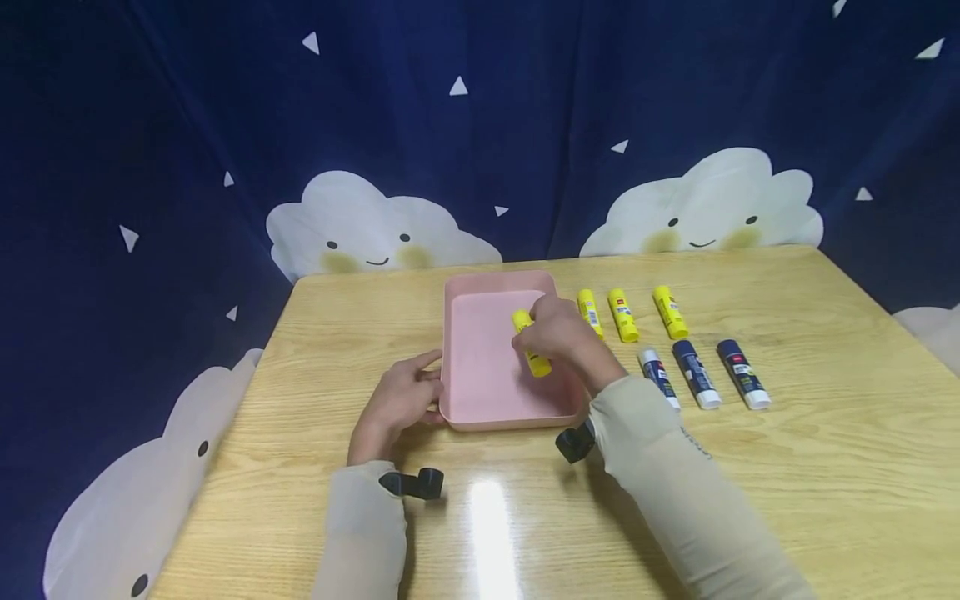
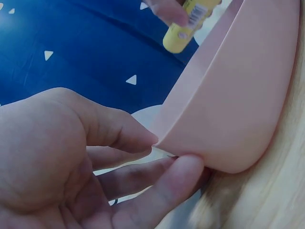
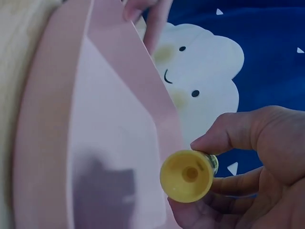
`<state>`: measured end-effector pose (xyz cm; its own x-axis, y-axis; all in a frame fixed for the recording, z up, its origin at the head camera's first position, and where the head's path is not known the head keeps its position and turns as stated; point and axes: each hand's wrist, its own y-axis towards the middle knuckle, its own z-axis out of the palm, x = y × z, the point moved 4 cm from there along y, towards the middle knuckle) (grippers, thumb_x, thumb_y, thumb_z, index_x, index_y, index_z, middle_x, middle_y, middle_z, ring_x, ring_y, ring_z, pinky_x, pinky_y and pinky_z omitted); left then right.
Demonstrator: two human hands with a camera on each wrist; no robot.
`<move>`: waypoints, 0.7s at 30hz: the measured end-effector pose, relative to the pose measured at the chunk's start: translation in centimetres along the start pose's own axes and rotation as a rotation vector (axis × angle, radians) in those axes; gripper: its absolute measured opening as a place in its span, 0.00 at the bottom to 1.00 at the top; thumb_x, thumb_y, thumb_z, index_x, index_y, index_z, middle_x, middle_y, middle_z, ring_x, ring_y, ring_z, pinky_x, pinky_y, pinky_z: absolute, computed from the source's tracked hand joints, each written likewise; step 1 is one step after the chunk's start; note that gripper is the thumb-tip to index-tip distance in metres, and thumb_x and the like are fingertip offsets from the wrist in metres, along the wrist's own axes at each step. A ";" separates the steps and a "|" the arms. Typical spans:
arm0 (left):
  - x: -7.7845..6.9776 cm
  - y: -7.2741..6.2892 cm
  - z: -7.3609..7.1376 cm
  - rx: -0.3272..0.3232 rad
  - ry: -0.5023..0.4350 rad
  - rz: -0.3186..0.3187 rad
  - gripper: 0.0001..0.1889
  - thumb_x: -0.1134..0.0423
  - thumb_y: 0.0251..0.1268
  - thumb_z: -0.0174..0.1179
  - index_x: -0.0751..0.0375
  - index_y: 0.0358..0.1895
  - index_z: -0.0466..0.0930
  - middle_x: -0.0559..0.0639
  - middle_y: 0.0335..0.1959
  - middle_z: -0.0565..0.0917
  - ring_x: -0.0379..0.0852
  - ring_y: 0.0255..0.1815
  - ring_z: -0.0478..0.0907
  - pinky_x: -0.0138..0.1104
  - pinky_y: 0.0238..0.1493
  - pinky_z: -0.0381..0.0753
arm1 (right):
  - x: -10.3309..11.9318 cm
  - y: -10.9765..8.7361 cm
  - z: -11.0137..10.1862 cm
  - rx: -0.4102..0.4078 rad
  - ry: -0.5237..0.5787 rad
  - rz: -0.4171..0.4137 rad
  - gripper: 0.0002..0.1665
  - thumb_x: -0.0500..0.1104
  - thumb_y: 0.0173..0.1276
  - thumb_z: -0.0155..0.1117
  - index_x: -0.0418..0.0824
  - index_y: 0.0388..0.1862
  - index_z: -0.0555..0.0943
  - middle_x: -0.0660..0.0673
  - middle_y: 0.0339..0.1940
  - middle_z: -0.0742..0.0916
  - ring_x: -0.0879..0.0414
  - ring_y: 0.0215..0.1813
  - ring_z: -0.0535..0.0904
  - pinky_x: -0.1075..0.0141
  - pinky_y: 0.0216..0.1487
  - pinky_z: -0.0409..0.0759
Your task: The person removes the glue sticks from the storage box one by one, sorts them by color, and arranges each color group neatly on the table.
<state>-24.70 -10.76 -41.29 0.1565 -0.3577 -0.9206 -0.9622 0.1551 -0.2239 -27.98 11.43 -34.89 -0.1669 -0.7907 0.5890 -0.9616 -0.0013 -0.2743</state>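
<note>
A shallow pink tray (image 1: pixel 495 358) lies on the table, and inside it only bare bottom shows. At its left side my left hand (image 1: pixel 401 400) holds the rim, thumb at the edge and fingers against the outer wall, as the left wrist view shows close up. Above the tray's right half, my right hand (image 1: pixel 558 329) pinches a yellow glue stick (image 1: pixel 538 364) between thumb and fingers. The stick is tilted and apart from the tray bottom. Its hollow round base (image 3: pixel 186 176) faces the right wrist camera.
Right of the tray lie three yellow glue sticks (image 1: pixel 623 315) in a row. Nearer to me are three navy-and-white glue sticks (image 1: pixel 696 373). The wooden table (image 1: pixel 330 333) ends at a dark blue curtain (image 1: pixel 525 125) with clouds.
</note>
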 end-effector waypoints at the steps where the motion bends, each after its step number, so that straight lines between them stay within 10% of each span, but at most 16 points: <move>1: 0.0 0.0 0.0 -0.001 0.004 0.000 0.34 0.73 0.62 0.54 0.57 0.75 0.67 0.61 0.59 0.81 0.51 0.39 0.84 0.40 0.32 0.88 | -0.1 0.0 -0.3 -0.010 -0.003 -0.003 0.15 0.39 0.56 0.68 0.32 0.39 0.79 0.39 0.34 0.81 0.49 0.34 0.77 0.67 0.28 0.78; 11: 0.1 0.1 -0.2 -0.015 0.022 -0.013 0.33 0.72 0.63 0.55 0.56 0.75 0.67 0.61 0.59 0.81 0.51 0.41 0.84 0.39 0.31 0.88 | -2.2 -0.1 -3.5 -0.077 -0.054 -0.026 0.12 0.40 0.56 0.67 0.33 0.32 0.78 0.40 0.29 0.80 0.51 0.27 0.76 0.67 0.23 0.76; 21: 0.2 0.1 -0.1 -0.020 0.014 -0.028 0.33 0.72 0.63 0.55 0.54 0.74 0.67 0.60 0.59 0.81 0.51 0.41 0.84 0.39 0.32 0.88 | -4.3 0.3 -5.6 -0.050 -0.092 0.011 0.33 0.43 0.60 0.66 0.25 0.60 0.73 0.33 0.42 0.79 0.49 0.30 0.77 0.65 0.25 0.80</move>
<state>-24.83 -10.95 -41.44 0.1803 -0.3748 -0.9094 -0.9617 0.1268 -0.2429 -28.79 18.27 -33.25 -0.1593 -0.8436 0.5129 -0.9699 0.0368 -0.2406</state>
